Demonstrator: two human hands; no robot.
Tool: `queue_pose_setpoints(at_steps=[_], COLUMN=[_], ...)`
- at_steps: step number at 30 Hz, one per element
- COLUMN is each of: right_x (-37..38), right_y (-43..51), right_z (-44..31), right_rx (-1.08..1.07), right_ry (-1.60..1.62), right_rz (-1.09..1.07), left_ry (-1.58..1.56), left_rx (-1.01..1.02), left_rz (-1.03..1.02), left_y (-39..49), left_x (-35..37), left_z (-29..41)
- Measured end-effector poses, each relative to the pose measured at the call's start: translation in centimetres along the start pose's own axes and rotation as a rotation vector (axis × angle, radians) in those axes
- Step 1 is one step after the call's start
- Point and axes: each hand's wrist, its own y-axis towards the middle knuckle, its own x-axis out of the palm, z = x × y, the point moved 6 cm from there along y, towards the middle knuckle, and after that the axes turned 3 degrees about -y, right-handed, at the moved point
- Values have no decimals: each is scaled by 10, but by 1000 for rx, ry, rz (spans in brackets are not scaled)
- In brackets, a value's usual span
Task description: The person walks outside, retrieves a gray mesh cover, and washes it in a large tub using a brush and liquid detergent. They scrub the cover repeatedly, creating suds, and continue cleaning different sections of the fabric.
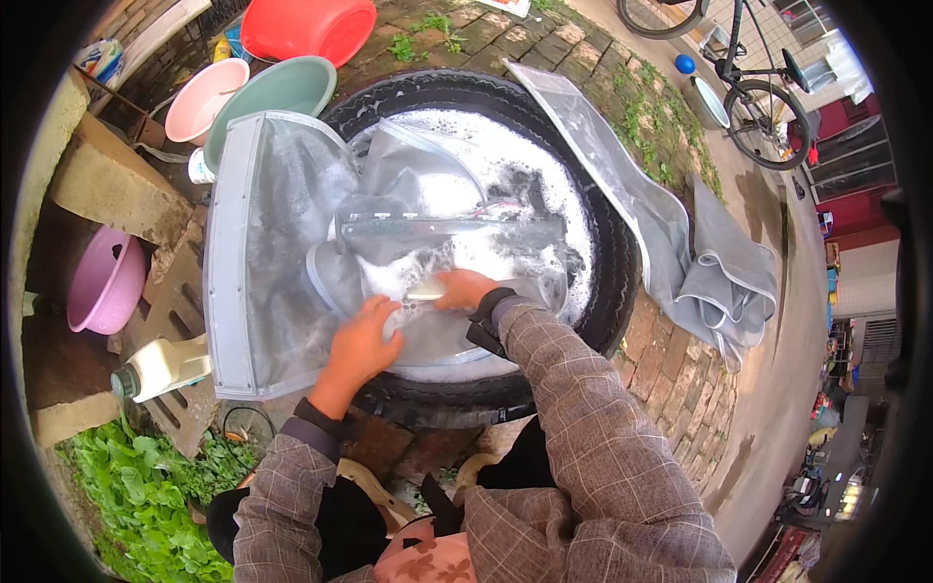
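A black rubber tub [619, 240] holds foamy water and gray mesh fabric. My right hand [465, 289] is closed on a pale, flat-edged scrubbing tool [426, 292], perhaps a brush, over the wet mesh; its underside is hidden. My left hand [364, 342] is just left of it, fingers apart, above the mesh and holding nothing. A gray mesh sheet [291, 189] with a stiff riveted border strip [235, 255] hangs over the tub's left side. Another gray mesh length [656, 218] with pale edging drapes over the right rim onto the ground.
A red basin [310, 29], a green basin [291, 84] and a pink basin [208, 98] stand at the upper left. A purple basin [109, 280] and a plastic jug [160, 368] lie farther left. Bicycles [765, 120] stand at the upper right.
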Motion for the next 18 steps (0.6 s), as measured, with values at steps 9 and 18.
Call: queue_pose_setpoints(at_steps=[9, 18], right_x=[0, -40], right_y=[-32, -104], right_z=[-6, -21], right_rx=[2, -271], right_ry=[-43, -317], right_rz=[98, 365], left_ry=[580, 364], left_rx=[88, 23], left_rz=[89, 114], left_y=[138, 114], left_x=[-39, -107], left_z=[-23, -16])
